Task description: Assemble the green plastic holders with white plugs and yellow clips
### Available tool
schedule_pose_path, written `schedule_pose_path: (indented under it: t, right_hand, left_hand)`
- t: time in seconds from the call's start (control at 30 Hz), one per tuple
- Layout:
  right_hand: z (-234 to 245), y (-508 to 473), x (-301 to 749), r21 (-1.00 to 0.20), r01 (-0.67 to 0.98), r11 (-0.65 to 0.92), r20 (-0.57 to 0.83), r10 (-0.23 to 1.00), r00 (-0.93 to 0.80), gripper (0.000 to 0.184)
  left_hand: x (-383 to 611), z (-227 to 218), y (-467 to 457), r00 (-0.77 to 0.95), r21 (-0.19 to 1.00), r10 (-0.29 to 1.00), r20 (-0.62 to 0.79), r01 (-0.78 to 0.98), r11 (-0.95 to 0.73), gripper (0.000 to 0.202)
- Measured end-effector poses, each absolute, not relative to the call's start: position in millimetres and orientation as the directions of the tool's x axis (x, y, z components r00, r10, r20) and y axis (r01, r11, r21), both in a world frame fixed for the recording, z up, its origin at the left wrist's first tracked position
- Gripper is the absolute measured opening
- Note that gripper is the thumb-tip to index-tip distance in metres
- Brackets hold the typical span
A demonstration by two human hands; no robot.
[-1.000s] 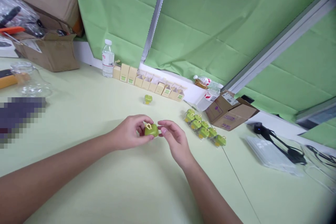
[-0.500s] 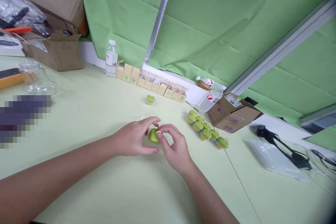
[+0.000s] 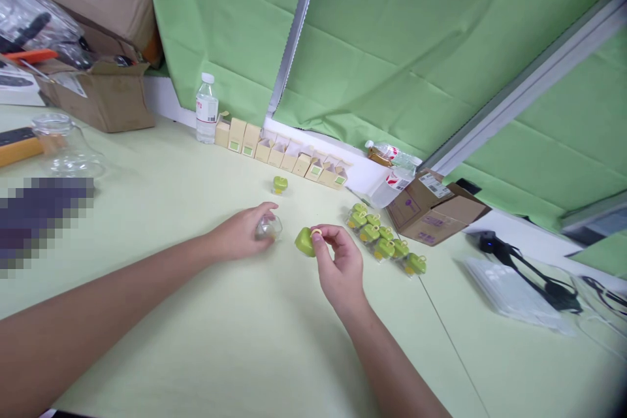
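A small clear plastic cup (image 3: 270,227) stands on the table, and the fingers of my left hand (image 3: 243,232) are wrapped round its left side. In my right hand (image 3: 341,266) a rounded green lid (image 3: 304,242) hangs by its pale yellow ring, pinched between thumb and fingers. The lid is off the table, to the right of the cup and apart from it. One green-topped container (image 3: 279,185) with something yellow low in it stands beyond my hands. Several more green-topped containers (image 3: 384,249) with rings are grouped to the right.
A row of small beige boxes (image 3: 279,152), some with open flaps, lines the wall beside an upright water bottle (image 3: 206,110). Lying bottles (image 3: 390,187) and a cardboard box (image 3: 431,209) are at back right. A clear glass vessel (image 3: 66,150) stands left; black headphones (image 3: 533,277) lie right.
My left hand has moved left and closed round the clear cup, which stood behind it before. My right hand has shifted right with the green lid, away from the left hand.
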State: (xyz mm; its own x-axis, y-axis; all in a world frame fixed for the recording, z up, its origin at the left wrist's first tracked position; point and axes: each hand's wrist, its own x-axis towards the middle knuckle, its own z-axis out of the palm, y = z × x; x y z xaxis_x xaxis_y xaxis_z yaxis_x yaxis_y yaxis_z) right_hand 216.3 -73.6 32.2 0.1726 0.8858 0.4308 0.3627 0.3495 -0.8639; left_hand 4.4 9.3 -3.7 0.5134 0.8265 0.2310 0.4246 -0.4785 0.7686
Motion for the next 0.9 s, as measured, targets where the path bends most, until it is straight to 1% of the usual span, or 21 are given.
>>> schedule_pose_path:
  t: [0.07, 0.17, 0.23, 0.33, 0.53, 0.67, 0.9]
  right_hand:
    - [33, -74, 215, -0.868, 0.339, 0.364, 0.437, 0.883, 0.171, 0.016]
    - [34, -76, 213, -0.865, 0.315, 0.391, 0.446, 0.886, 0.124, 0.013]
    - [33, -78, 211, -0.862, 0.319, 0.393, 0.438, 0.895, 0.08, 0.011]
    - [30, -78, 210, -0.853, 0.346, 0.392, 0.423, 0.906, 0.015, 0.011]
    - [23, -76, 210, -0.813, 0.398, 0.426, 0.422, 0.901, -0.102, 0.01]
    - [20, -74, 209, -0.812, 0.401, 0.424, 0.418, 0.902, -0.107, 0.009]
    - [18, -71, 214, -0.851, 0.359, 0.383, 0.384, 0.92, -0.071, 0.009]
  left_hand:
    - [10, -1, 0, 0.561, 0.782, 0.799, 0.218, 0.389, -0.487, 0.068]
    - [18, 7, -16, 0.643, 0.812, 0.733, 0.224, 0.293, -0.505, 0.068]
    - [21, 13, -24, 0.674, 0.82, 0.7, 0.235, 0.249, -0.515, 0.06]
    - [23, 16, -29, 0.685, 0.829, 0.687, 0.241, 0.223, -0.513, 0.052]
    - [23, 12, -26, 0.682, 0.836, 0.676, 0.278, 0.175, -0.52, 0.055]
    - [24, 10, -26, 0.682, 0.836, 0.677, 0.278, 0.175, -0.52, 0.054]
    - [23, 9, -25, 0.68, 0.829, 0.681, 0.272, 0.194, -0.525, 0.052]
